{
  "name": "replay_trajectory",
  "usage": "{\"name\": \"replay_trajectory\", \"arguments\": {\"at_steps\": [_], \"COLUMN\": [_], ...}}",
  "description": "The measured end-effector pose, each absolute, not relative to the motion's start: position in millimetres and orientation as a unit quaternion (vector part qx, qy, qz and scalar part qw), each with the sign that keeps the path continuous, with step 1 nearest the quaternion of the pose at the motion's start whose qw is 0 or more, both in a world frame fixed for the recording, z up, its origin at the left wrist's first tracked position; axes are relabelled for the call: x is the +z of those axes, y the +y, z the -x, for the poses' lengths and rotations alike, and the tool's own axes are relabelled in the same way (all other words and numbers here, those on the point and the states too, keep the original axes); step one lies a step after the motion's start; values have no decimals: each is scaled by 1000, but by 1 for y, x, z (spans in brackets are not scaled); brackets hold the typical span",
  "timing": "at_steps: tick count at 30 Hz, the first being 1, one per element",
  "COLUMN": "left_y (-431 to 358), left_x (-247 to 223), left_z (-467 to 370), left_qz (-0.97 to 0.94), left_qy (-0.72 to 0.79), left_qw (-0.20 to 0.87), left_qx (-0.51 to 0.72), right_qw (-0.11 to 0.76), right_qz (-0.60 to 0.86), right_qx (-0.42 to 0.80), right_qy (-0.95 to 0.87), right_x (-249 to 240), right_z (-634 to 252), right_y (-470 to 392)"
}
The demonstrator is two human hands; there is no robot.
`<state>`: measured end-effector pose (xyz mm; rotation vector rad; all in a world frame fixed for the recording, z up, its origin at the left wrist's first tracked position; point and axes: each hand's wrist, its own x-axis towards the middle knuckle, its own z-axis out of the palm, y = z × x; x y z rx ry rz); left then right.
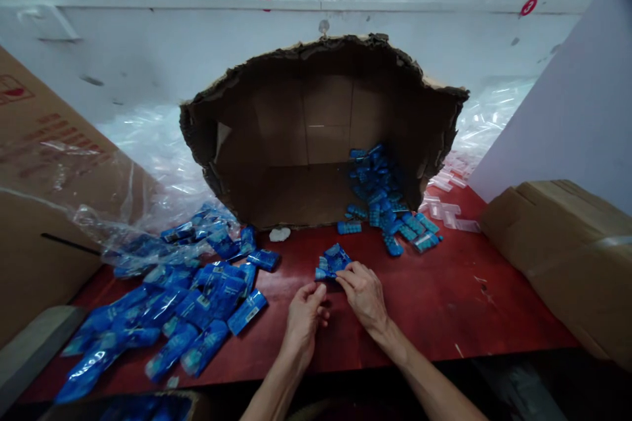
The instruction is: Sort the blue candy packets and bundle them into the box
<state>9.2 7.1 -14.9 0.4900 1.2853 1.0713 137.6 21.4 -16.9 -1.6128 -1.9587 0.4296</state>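
Observation:
My right hand (364, 296) pinches the lower right edge of a small blue plastic packet (336, 259) just above the red table (395, 316). A lighter blue ribbed piece shows at the packet's left side; whether it is inside or beside it I cannot tell. My left hand (305, 319) is close by at the lower left, thumb and fingertips closed together. Anything between those fingertips is too small to make out. Many glossy blue packets (212, 296) lie piled to the left. Small blue ribbed pieces (378, 191) spill out of a cardboard box beyond my hands.
The cardboard box (286, 194) has a ragged cut opening facing me. Clear plastic bags (162, 158) lie behind it. Clear pinkish plastic pieces (451, 214) are scattered at right. Closed cartons flank the table, one at right (563, 256) and one at left (59, 210).

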Motion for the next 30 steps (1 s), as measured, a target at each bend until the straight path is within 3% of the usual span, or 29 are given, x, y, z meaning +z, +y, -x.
{"name": "replay_trajectory", "arguments": {"at_steps": [5,10,15,21,26,30], "left_y": [8,9,12,3,-1,4], "left_x": [-13,-15,-20,-18,-13,-13], "left_z": [-13,-16,-19,-12,0,-3], "left_qz": [-236,-242,-242,-245,-208,-216], "left_qy": [535,537,567,506,536,529], "left_qw": [656,652,623,710,693,658], "left_qx": [477,478,481,424,435,490], "right_qw": [412,388,366,291,241,326], "right_qz": [535,570,606,661,669,672], "right_qx": [309,430,385,312,278,293], "right_qy": [-670,-583,-592,-616,-645,-597], "right_x": [-12,-19,-22,-21,-12,-6], "right_z": [-137,-136,-132,-131,-138,-143], "right_y": [17,25,29,43,43,34]}}
